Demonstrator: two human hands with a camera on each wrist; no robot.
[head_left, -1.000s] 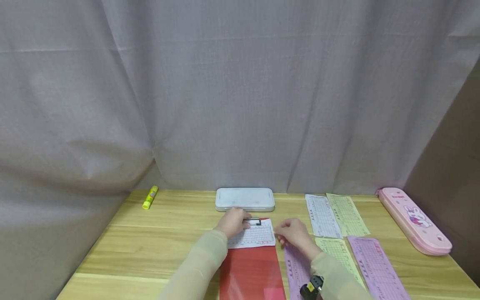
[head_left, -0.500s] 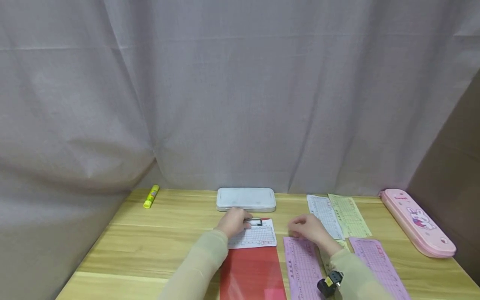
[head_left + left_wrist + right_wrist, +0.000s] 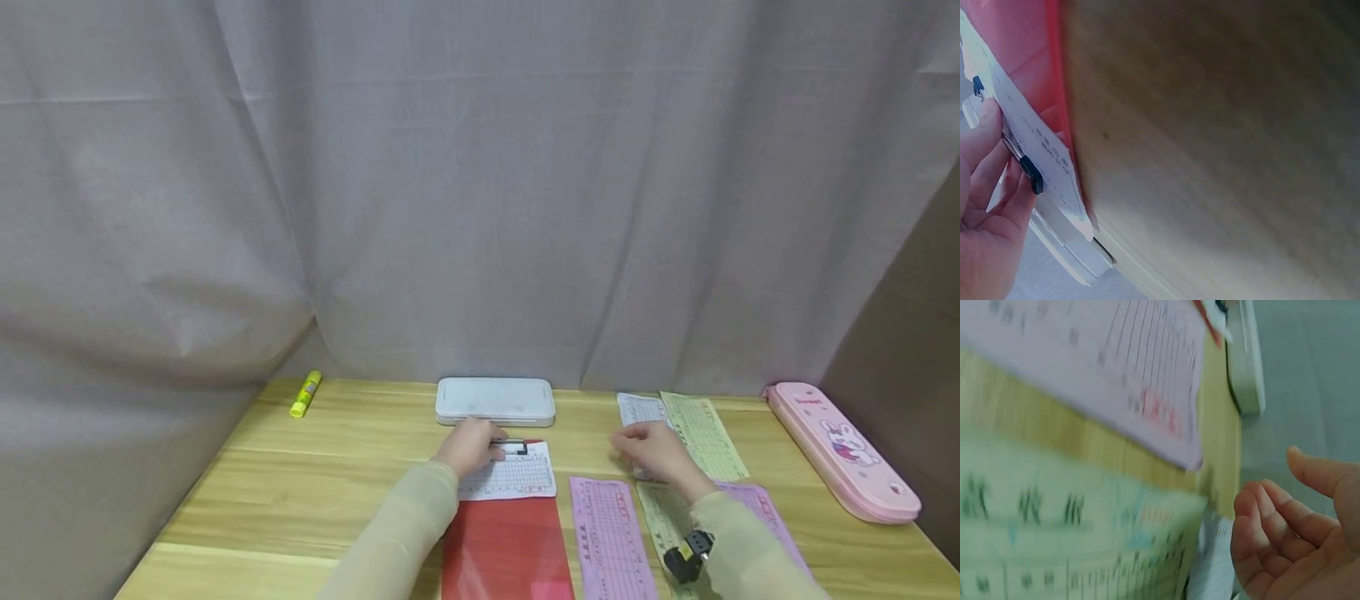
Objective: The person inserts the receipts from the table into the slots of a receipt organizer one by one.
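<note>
My left hand (image 3: 468,446) grips the top of a red clipboard (image 3: 506,546), its thumb on the metal clip (image 3: 1032,174) and its fingers at the board's top edge. A white printed form (image 3: 513,479) lies across the board at the clip. Further right, my right hand (image 3: 654,450) hovers over another white form (image 3: 641,407), part of which it hides. The right wrist view shows that hand's fingers (image 3: 1250,534) loosely bent, thumb apart, with nothing between them. Below it lie a purple form (image 3: 611,537) and a green form (image 3: 663,517), partly covered by the sleeve.
A white tin case (image 3: 495,400) stands behind the clipboard. At the back left lies a yellow glue stick (image 3: 306,394). On the right are another green form (image 3: 705,433), a purple form (image 3: 765,508) partly behind the sleeve, and a pink pencil case (image 3: 843,450). A grey curtain (image 3: 480,192) hangs behind.
My right hand has left the right edge of the form on the clipboard and moved right, over the white form on the table. My left hand has stayed at the clip.
</note>
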